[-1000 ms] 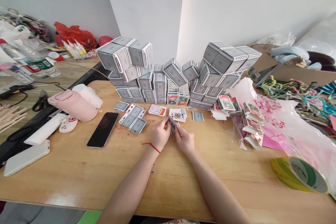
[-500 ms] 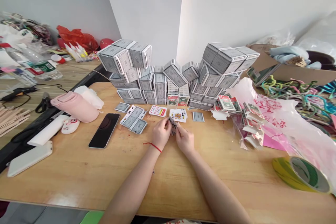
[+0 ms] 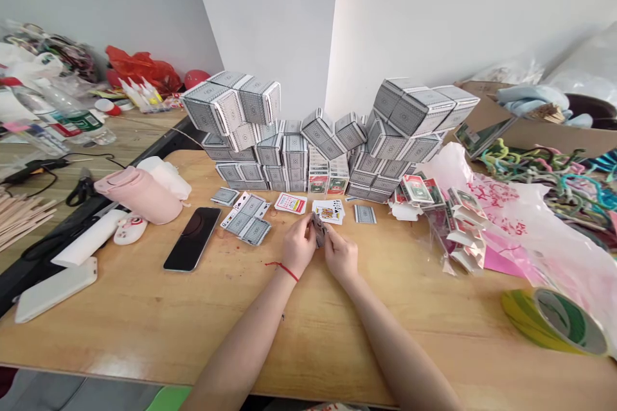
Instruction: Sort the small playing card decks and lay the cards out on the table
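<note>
Between my two hands, above the middle of the table, is a playing card with a grey patterned back. My left hand pinches it from the left, a red string round the wrist. On the other side, my right hand has its fingers closed on the card's right edge. Just beyond lies a face-up pile of cards, with a red-and-white printed card to its left. A joined group of cards lies further left, and a lone face-down card to the right.
Blocks built from cards stand stacked along the back. At left are a phone, a pink pouch-like item and a white mouse. To the right lie opened card boxes, a plastic bag and a tape roll.
The card between my hands has tilted slightly, and its patterned back shows more. Both hands stay in nearly the same place; the whole view has shifted a little.
</note>
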### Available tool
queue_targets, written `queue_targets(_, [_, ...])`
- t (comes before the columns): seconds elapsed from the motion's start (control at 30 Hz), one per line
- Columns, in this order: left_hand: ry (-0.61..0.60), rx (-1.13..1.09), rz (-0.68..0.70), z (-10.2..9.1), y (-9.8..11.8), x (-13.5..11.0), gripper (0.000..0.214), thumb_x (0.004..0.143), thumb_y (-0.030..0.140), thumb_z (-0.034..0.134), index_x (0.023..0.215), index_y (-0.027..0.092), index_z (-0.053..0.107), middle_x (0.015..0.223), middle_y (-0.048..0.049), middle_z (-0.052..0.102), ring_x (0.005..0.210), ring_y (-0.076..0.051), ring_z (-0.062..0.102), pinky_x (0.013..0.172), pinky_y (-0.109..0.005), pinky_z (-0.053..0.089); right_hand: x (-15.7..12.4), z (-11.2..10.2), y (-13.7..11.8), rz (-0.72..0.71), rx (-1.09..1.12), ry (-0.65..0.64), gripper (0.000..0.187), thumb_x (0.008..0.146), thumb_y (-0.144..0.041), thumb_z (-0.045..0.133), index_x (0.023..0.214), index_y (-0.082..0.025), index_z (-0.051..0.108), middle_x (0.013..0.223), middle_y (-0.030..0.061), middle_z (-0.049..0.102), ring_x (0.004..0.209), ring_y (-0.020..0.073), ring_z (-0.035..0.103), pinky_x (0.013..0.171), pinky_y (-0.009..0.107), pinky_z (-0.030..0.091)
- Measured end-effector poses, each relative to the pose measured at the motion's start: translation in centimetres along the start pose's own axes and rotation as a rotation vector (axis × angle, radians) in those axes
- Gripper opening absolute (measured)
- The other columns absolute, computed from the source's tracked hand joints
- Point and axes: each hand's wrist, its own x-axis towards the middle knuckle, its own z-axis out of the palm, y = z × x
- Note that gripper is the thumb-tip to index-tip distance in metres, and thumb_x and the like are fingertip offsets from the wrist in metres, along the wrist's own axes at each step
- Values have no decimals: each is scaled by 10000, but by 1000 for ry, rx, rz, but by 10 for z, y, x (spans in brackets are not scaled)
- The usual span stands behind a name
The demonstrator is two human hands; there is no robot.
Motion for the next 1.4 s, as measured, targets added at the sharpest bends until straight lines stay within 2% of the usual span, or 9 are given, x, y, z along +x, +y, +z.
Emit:
queue_targets(0.17, [-2, -77, -36, 5, 4, 1, 307, 783, 104, 426, 1054, 190, 541, 996, -77, 626, 937, -177, 583, 825, -326, 475, 1, -2, 2, 39, 12, 33, 371, 845, -255, 326, 1048, -164, 624, 587, 58, 629, 484, 142, 538, 490, 222, 393])
queue_targets(0.33, [-7, -69, -111, 5, 3, 0, 253, 771, 150, 477, 999, 185, 580, 916, -72, 652, 833, -175, 613, 758, -316, 497, -7, 3, -16, 51, -46, 23, 381, 858, -277, 307, 1047, -163, 617, 550, 58, 608, 450, 141, 517, 458, 225, 353])
queue_targets(0.43, [-31, -25, -119, 4, 3, 1, 254, 763, 150, 482, 984, 192, 601, 886, -68, 661, 792, -178, 618, 741, -321, 497, -10, 5, -24, 171, -28, 7, 358, 854, -301, 324, 908, -175, 654, 514, 44, 589, 407, 142, 485, 427, 234, 332])
queue_targets(0.53, [-32, -59, -77, 2, 6, 3, 263, 758, 151, 482, 982, 190, 613, 925, -74, 655, 847, -183, 603, 799, -333, 475, -5, 2, -17, 306, 118, 33, 351, 839, -352, 365, 726, -176, 646, 507, 32, 585, 410, 136, 477, 422, 231, 341])
queue_targets(0.63, [-62, -274, -101, -2, 8, 6, 241, 757, 216, 507, 960, 180, 631, 964, -73, 648, 894, -182, 587, 838, -327, 454, 6, -3, 1, 442, 426, 58, 321, 781, -422, 464, 732, -161, 644, 601, 47, 638, 520, 159, 549, 484, 243, 416])
queue_targets(0.77, [-158, -683, -374, -5, 4, 12, 270, 744, 313, 534, 935, 160, 648, 957, -76, 657, 897, -196, 591, 773, -302, 468, 16, -8, 18, 624, 905, -65, 340, 667, -452, 606, 814, -149, 651, 743, 58, 681, 635, 196, 614, 564, 288, 486])
queue_targets(0.97, [-354, -1058, -628, -4, -3, 17, 291, 651, 300, 628, 896, 148, 660, 832, -54, 668, 732, -161, 589, 683, -287, 455, 17, -11, 17, 645, 1056, -177, 280, 636, -418, 661, 732, -156, 660, 708, 44, 680, 607, 194, 621, 602, 322, 502])
queue_targets(1.17, [-347, -955, -603, -5, -6, 17, 237, 617, 305, 653, 758, 115, 642, 657, -18, 607, 615, -116, 518, 576, -230, 402, 16, -13, 16, 613, 1023, -219, 254, 641, -418, 661, 668, -165, 651, 645, 30, 669, 553, 173, 603, 563, 295, 487])
queue_targets(1.4, [-237, -546, -372, 0, -2, 12, 180, 740, 303, 514, 659, 144, 488, 590, 30, 469, 532, -77, 411, 507, -194, 319, 13, -10, 13, 627, 1042, -248, 256, 647, -417, 657, 711, -169, 648, 636, 24, 656, 538, 170, 585, 542, 296, 481])
